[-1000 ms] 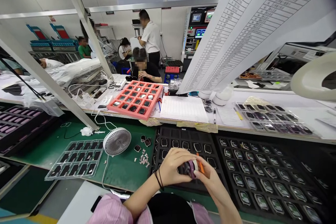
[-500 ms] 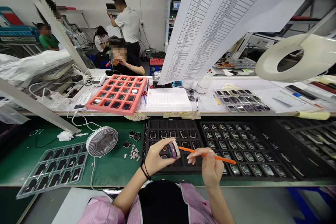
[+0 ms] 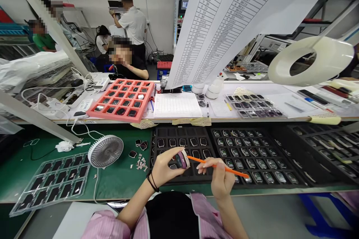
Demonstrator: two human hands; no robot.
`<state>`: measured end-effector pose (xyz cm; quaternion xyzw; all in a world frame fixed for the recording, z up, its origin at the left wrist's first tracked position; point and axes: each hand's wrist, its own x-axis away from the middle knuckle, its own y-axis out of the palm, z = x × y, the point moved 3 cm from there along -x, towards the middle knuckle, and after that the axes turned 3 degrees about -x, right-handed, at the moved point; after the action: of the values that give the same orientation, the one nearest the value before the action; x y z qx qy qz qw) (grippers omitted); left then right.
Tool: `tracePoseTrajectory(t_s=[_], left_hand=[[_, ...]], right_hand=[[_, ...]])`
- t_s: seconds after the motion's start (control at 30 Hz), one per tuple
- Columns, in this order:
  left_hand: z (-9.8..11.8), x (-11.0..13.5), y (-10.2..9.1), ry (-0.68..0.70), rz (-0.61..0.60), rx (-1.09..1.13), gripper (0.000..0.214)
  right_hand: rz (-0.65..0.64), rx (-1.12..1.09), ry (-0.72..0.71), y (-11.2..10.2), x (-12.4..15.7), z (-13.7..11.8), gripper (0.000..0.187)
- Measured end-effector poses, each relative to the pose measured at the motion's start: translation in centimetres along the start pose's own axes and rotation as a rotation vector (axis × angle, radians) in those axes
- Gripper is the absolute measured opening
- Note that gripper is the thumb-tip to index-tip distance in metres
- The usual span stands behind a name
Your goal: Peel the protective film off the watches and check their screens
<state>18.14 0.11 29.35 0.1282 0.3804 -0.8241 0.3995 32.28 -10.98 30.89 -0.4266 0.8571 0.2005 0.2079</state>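
Left grip [image 3: 165, 168] closed on a light, fragile-looking small watch casing [image 3: 181, 160], best held by its edges; right grip [image 3: 220, 181] pinches a slim orange pick [image 3: 217, 165], tip just beside it

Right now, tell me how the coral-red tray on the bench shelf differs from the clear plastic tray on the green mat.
The coral-red tray is opaque; the clear plastic tray is see-through. The coral-red tray sits on the white shelf, while the clear plastic tray lies lower, on the green mat. The coral-red tray has thick walls between pockets; the clear one's are thin. Both hold dark pieces in grids.
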Motion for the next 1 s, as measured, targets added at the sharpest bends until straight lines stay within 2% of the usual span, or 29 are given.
tracePoseTrajectory(t_s=[0.17, 0.33, 0.57, 0.77, 1.0], left_hand=[[0.2, 0.0, 0.0, 0.029, 0.003, -0.020, 0.049], [0.7, -0.2, 0.2, 0.052, 0.000, 0.006, 0.047], [0.7, -0.2, 0.1, 0.036, 0.000, 0.009, 0.051], [1.0, -0.3, 0.1, 0.036, -0.014, 0.001, 0.051], [0.7, -0.2, 0.3, 0.078, -0.024, -0.034, 0.051]], right_hand=[[-0.021, 0.098, -0.053, 0.4, 0.0, 0.1, 0.037], [-0.064, 0.060, 0.071, 1.0, -0.1, 0.6, 0.038], [-0.125, -0.003, 0.103, 1.4, 0.3, 0.8, 0.037], [-0.126, -0.001, 0.086, 1.5, 0.3, 0.8, 0.037], [-0.149, 0.125, 0.004, 1.8, -0.1, 0.3, 0.038]])
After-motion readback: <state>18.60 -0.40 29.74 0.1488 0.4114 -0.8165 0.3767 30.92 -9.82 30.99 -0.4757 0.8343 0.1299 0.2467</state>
